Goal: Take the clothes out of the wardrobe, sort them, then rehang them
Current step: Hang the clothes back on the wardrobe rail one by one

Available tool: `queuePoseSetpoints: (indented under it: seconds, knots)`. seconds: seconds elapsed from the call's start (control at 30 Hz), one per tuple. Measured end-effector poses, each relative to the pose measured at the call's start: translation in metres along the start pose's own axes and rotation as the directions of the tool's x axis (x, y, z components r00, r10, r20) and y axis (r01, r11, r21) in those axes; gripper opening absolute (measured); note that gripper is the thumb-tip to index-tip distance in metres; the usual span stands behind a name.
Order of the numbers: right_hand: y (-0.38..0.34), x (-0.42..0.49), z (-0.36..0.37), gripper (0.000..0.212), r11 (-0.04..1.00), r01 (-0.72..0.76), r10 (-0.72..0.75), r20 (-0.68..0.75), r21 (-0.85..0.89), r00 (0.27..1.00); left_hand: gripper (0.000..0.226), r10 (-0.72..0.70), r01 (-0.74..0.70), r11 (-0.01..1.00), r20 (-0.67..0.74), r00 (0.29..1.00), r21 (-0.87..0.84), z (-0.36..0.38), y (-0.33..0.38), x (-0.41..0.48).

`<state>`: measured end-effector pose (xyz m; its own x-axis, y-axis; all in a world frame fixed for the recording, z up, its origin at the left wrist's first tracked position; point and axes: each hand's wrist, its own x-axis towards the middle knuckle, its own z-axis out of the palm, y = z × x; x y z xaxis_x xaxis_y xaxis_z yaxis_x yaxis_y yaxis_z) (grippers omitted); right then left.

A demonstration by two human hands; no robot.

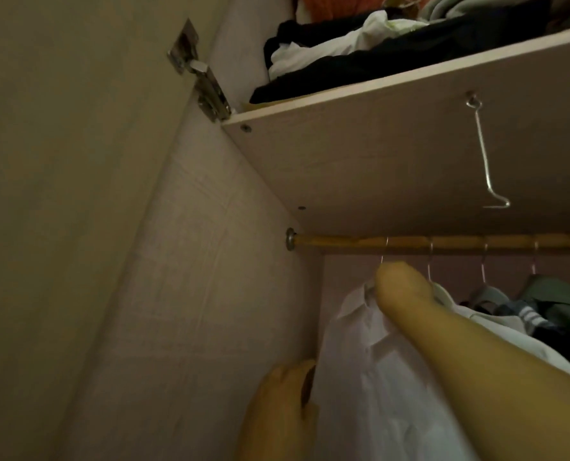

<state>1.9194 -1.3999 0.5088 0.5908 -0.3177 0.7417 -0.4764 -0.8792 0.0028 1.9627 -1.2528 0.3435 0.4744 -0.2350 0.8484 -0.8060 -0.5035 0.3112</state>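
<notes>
A white collared shirt [370, 377] hangs on a thin wire hanger [384, 252] at the left end of the round wooden rail [343, 242], just beside the rail's metal end fitting. The right hand [400, 287] is up at the collar, directly under the hanger's hook. Its fingers are hidden behind the hand, so I cannot tell whether the grip is closed on the hanger. The left hand [277, 404] sits low against the shirt's left edge, curled, but it is too blurred to tell whether it pinches cloth.

This looks like the taking-out step. The hook has to be raised clear of the rail, then drawn forward.

To the right, more wire hangers [429, 264] carry a grey striped garment [523, 314] and a dark green one [556, 294], crowded near the shirt's shoulder. The pale wardrobe side panel [210, 261] stands close on the left. Overhead, the pale board shelf [376, 144] leaves little room to lift. It holds heaped black and white clothes [326, 51], and a bent metal hook [483, 154] dangles beneath it.
</notes>
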Motion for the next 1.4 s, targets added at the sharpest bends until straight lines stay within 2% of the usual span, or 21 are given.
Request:
queuePoseSetpoints:
  seconds: [0.2,0.37,0.43,0.77,0.9,1.0,1.2,1.3,1.4]
  knots:
    - [-0.02,-0.01,0.013,0.036,0.999,0.048,-0.048,0.028,0.006,0.998,0.051,0.0,-0.001,1.0,-0.033,0.999,-0.011,-0.006,-0.003,0.004]
    - [-0.02,-0.036,0.017,0.044,0.962,0.175,-0.194,-0.072,-0.207,0.978,0.048,-0.029,0.029,0.999,-0.063,0.998,-0.014,-0.008,0.009,0.001]
    - [-0.021,-0.046,0.022,0.046,0.94,0.243,-0.273,-0.098,-0.239,0.957,0.049,-0.032,0.031,0.999,-0.058,0.998,-0.015,-0.01,0.014,-0.001]
    - [-0.017,-0.138,0.022,0.037,0.894,0.428,-0.44,-0.079,-0.131,0.894,0.055,-0.233,0.232,0.969,0.006,0.973,-0.087,-0.04,0.024,-0.053]
    - [-0.012,-0.192,0.015,0.043,0.886,0.448,-0.451,0.001,-0.119,0.893,0.054,-0.275,0.281,0.956,0.074,0.959,-0.082,-0.059,0.029,-0.096]
    - [-0.01,-0.234,0.006,0.044,0.885,0.454,-0.457,-0.001,-0.1,0.89,0.052,-0.272,0.281,0.957,0.122,0.955,-0.066,-0.073,0.035,-0.134]
    - [-0.004,-0.323,-0.02,0.045,0.916,0.387,-0.384,0.051,-0.106,0.922,0.049,-0.274,0.305,0.947,0.235,0.933,-0.106,-0.102,0.053,-0.21]
    - [0.003,-0.359,-0.042,0.049,0.884,0.453,-0.457,-0.013,-0.119,0.889,0.052,-0.249,0.283,0.955,0.273,0.929,-0.093,-0.119,0.062,-0.237]
    - [0.01,-0.387,-0.064,0.057,0.893,0.428,-0.441,-0.085,-0.138,0.893,0.054,-0.22,0.253,0.964,0.282,0.934,-0.085,-0.141,0.071,-0.253]
